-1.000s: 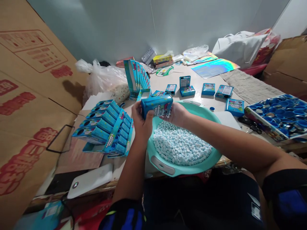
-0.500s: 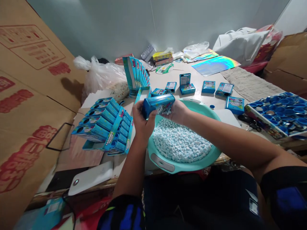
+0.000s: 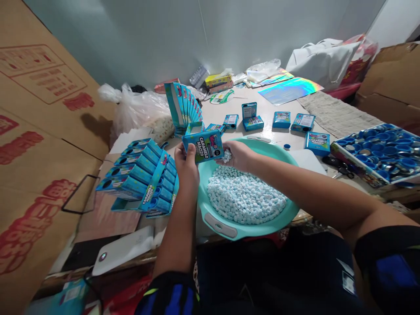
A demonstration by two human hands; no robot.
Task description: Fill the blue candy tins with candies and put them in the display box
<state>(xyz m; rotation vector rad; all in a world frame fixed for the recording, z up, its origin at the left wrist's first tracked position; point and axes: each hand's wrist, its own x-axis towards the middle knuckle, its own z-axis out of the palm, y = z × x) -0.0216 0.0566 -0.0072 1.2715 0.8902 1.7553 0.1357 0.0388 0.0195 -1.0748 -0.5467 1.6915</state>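
- My left fingers (image 3: pixel 191 151) are closed around a blue box (image 3: pixel 204 147), held up by the basin's (image 3: pixel 278 156) far-left edge.
- My right fingers (image 3: pixel 234 147), half-curled, cup some sweets (image 3: pixel 226 156) at its right end.
- A heap (image 3: pixel 246 199) fills the basin's bottom on the worktop (image 3: pixel 216 113).

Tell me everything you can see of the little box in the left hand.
The box is small, flat and blue, with a slight shine; card or plastic, I can't tell. Its broad front shows white "CARAMELO MACIZO" lettering, a colorful logo and a dark seal. It is held tilted above the far left rim of the basin, the left hand gripping one end. The other end is close to the sweets in the right hand; whether they touch is unclear.
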